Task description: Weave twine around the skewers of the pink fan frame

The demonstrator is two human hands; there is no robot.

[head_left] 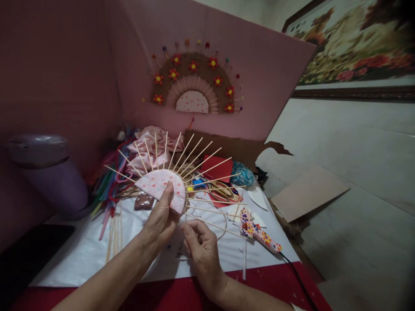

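My left hand grips a half-round piece covered in pink dotted cloth, thumb on its face. Several thin wooden sticks fan out from its curved edge. My right hand sits just below and to the right of it, fingers curled in a pinch near the lowest sticks and what looks like thin string; I cannot make out what it holds. Both hands hover above a white sheet on a red table.
A flower-patterned glue gun with a black cord lies right of my hands. Scissors, red paper, blue yarn, pink cloth and coloured strips lie behind. A finished fan decoration hangs on the pink board. A purple container stands left.
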